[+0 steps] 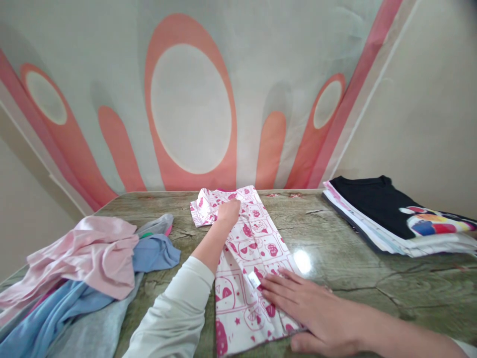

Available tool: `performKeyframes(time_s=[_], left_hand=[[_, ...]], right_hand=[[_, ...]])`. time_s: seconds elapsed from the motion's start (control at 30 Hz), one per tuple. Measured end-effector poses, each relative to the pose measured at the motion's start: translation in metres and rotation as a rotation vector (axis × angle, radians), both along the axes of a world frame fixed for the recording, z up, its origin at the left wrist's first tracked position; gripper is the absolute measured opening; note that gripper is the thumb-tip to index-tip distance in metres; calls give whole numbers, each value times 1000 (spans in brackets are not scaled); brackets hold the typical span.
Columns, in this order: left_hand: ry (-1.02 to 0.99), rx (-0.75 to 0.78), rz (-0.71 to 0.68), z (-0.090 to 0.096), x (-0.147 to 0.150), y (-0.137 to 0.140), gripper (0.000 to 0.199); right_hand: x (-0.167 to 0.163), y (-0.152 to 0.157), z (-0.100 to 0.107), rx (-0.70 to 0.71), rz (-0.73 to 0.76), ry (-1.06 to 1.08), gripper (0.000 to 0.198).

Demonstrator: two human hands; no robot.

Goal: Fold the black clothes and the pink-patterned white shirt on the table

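Note:
A white shirt with a pink fruit print [261, 238] lies lengthwise on the table, one side folded inward. Its short sleeve sticks out at the upper left, and a small white label [254, 280] shows on the fabric. My left hand [228, 211] is closed on the cloth near the collar end; its fingertips are partly hidden. Flat over the lower right edge of the shirt rests my right hand [311, 306], fingers stretched out and touching the fabric beside the label.
On the left is a loose heap of clothes, with a pink garment [100, 248] over blue [74, 303] and grey ones. A stack of folded shirts with a black shirt [372, 204] on top sits at the right. The wood-patterned table [316, 223] meets a painted backdrop behind.

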State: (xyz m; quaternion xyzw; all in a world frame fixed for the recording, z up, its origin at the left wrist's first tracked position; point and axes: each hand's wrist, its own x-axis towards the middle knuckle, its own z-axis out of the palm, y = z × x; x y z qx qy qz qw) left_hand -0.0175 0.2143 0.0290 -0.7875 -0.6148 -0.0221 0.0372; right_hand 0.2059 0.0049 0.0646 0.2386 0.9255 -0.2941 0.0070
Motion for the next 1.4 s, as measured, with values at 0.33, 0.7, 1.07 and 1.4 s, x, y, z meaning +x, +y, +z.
performKeyframes(time_s=[0.33,0.7,1.07,1.4], left_hand=[[21,1,-30,5,2,-6,29],[60,56,-99,11,-3,-23,23],[65,-52,-163,26,-3,-37,25],[-39,-56,-6,28,-4,-30,30]], right_hand=[[0,47,6,-18,-142,315,42],[-45,196,-68,421,-486,42,57],[-26,176,-67,436,-426,-79,70],[-23,160,-64,480,-442,-38,67]])
